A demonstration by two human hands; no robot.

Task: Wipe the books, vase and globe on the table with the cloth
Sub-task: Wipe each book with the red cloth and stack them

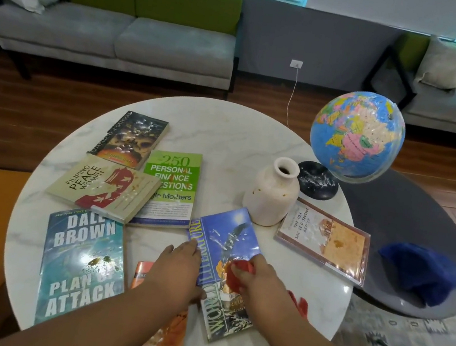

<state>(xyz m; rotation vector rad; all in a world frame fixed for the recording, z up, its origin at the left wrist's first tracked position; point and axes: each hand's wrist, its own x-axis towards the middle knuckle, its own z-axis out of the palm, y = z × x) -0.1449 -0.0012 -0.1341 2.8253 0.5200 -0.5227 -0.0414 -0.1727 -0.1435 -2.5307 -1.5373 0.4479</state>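
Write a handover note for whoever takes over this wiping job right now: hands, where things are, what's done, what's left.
Left hand: flat, steadying the World Literature book at its spine.
Right hand: grips the red cloth, pressed on that book's cover.
Vase stands just beyond that book; globe at the table's far right; other books lie flat around.
Done: nothing clearly finished.
Left: specks show on the Plan of Attack book, the vase and the globe base; wipe everything.

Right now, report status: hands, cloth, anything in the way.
Left hand flat on World Literature book. Right hand grips red cloth on its cover. Vase close by book's far corner.
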